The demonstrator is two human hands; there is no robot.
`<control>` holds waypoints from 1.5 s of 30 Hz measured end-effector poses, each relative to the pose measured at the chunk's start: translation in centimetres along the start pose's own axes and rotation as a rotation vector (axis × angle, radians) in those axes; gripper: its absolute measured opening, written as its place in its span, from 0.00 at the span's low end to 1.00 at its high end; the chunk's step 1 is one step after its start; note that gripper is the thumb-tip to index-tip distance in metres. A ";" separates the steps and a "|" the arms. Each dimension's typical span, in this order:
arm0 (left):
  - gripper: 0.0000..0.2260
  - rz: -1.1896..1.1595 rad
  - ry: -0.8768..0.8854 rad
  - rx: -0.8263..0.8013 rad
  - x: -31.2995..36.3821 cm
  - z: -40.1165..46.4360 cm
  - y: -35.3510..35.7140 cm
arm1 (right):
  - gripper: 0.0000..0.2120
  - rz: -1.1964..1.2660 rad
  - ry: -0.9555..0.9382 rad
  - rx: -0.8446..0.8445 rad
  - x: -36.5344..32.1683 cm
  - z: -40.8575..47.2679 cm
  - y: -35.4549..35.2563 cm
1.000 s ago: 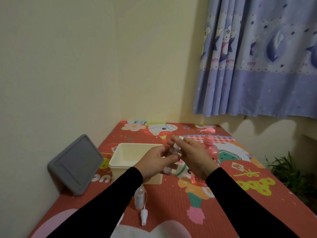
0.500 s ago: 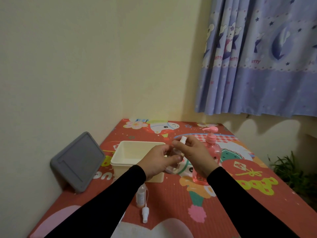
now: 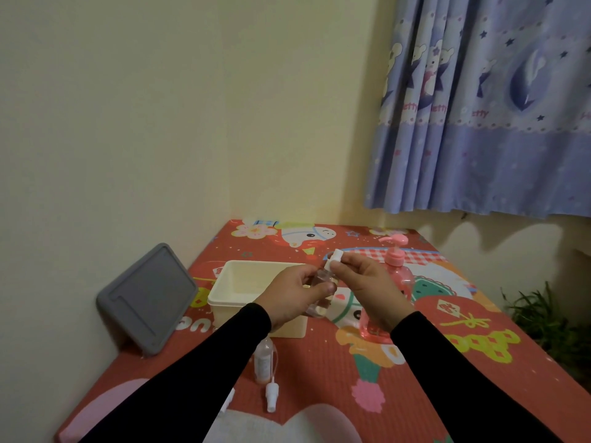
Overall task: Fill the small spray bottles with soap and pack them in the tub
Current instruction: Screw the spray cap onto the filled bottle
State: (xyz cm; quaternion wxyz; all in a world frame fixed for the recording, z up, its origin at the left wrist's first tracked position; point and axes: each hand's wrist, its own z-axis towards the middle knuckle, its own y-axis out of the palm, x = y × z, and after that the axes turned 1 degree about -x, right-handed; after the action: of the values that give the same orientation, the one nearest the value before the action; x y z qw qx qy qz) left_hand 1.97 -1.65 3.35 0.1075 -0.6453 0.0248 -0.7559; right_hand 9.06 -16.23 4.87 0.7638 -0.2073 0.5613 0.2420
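The left hand [image 3: 292, 295] curls round a small clear spray bottle [image 3: 320, 290], held tilted above the red patterned mat [image 3: 319, 372], just in front of the cream tub [image 3: 252, 289]. The right hand [image 3: 367, 287] pinches the bottle's white spray cap [image 3: 334, 258] at the neck, fingertips closed on it. The pink pump soap bottle [image 3: 398, 276] stands right behind the right hand. Another small bottle [image 3: 263, 362] stands below the left sleeve, a loose white sprayer [image 3: 271, 396] lying beside it. A grey lid [image 3: 147, 298] leans on the wall.
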 end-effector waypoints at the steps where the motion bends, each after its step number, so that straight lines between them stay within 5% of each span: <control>1: 0.09 0.011 0.005 0.013 -0.1 0.0 0.1 | 0.09 -0.021 -0.008 0.017 0.1 0.0 0.0; 6: 0.09 0.057 0.009 0.012 0.1 -0.2 0.5 | 0.10 -0.051 -0.033 0.068 0.5 0.0 -0.2; 16: 0.13 -0.198 -0.149 -0.246 2.1 -0.7 -0.6 | 0.15 0.066 0.002 -0.154 -1.2 0.2 -1.0; 19: 0.10 -0.142 -0.091 -0.193 1.8 -0.8 -0.3 | 0.21 0.001 -0.028 -0.124 -1.1 0.1 -0.9; 28: 0.10 -0.020 0.034 0.042 -0.1 -0.6 1.3 | 0.10 -0.166 -0.039 0.020 -0.2 -0.2 -0.2; 38: 0.03 0.122 0.051 0.159 -1.3 -1.1 2.6 | 0.18 -0.238 -0.053 0.031 1.2 -0.8 -0.1; 45: 0.19 0.123 -0.078 0.216 -3.2 -1.8 2.8 | 0.19 -0.404 0.045 -0.040 3.0 -2.0 -0.8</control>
State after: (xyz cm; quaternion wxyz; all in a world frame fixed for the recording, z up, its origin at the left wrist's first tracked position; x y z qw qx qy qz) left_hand 0.99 -3.98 -0.56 0.2234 -0.6560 -0.0216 -0.7206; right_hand 8.76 -17.61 1.51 0.7798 -0.3362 0.5203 0.0902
